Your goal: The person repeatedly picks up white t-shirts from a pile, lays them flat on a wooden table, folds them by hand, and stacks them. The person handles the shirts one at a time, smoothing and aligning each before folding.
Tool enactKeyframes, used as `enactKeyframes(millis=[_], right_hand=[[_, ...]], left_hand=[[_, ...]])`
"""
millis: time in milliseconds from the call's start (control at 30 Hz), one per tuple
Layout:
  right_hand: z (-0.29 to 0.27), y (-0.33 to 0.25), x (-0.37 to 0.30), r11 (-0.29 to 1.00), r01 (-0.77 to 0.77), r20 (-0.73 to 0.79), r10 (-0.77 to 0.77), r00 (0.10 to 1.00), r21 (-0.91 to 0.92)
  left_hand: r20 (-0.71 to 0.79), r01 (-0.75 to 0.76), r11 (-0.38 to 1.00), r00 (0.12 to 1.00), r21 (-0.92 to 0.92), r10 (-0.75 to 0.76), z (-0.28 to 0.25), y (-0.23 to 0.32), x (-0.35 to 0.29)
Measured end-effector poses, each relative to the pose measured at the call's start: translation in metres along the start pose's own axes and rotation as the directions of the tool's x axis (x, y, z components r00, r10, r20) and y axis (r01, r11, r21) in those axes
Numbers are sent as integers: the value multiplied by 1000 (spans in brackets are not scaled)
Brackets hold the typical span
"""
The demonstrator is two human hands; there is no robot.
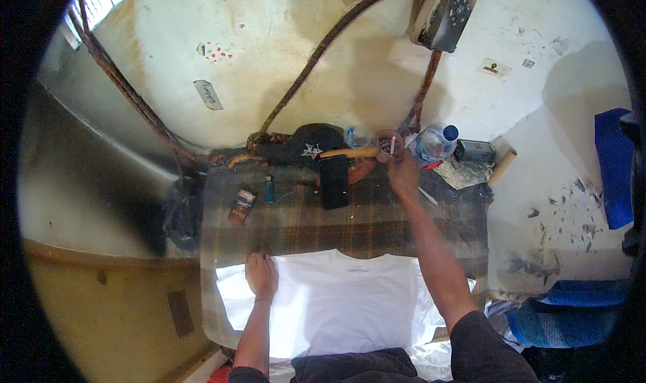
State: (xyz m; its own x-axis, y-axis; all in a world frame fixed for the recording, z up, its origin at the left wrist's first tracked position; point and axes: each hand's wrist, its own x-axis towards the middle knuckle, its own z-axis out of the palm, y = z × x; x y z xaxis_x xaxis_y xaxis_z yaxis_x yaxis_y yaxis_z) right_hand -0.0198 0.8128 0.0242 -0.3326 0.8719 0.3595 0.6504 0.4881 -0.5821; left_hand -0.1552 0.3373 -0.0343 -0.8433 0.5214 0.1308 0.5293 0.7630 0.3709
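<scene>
A white T-shirt [343, 295] is spread on the checked brown cloth of the table, its neckline facing away from me. My left hand [261, 274] rests flat on its left shoulder, beside the sleeve. Farther off, my right arm reaches across the shirt's right side. My right hand [404, 173] is closed at a small round cup [385, 141] with dark contents. A white cigarette [392, 146] with a pinkish-red tip stands up from its fingertips over the cup. The fingertips are partly hidden behind the hand.
Beyond the shirt lie a dark phone [334, 182], a lighter [270, 189] and a cigarette pack [241, 207]. A black cap [315, 143], a large water bottle [436, 145] and a dark box [474, 150] line the wall. Blue cloth [565, 316] lies at the right.
</scene>
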Motion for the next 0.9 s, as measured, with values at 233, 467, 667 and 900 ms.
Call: enactKeyframes(millis=[233, 467, 667, 900], right_hand=[[-7, -4, 1, 997, -74, 8, 74, 997, 33], [-7, -5, -5, 992, -109, 4, 109, 994, 65], [-27, -17, -16, 986, -163, 20, 163, 987, 23], [-80, -81, -230, 923, -119, 252, 24, 967, 367]], left_hand=[[-72, -43, 999, 996, 16, 44, 2, 0, -1], [-95, -58, 998, 994, 4, 58, 1, -1, -2], [-112, -90, 995, 989, 33, 94, 3, -1, 1], [-59, -57, 998, 997, 21, 59, -1, -6, -8]])
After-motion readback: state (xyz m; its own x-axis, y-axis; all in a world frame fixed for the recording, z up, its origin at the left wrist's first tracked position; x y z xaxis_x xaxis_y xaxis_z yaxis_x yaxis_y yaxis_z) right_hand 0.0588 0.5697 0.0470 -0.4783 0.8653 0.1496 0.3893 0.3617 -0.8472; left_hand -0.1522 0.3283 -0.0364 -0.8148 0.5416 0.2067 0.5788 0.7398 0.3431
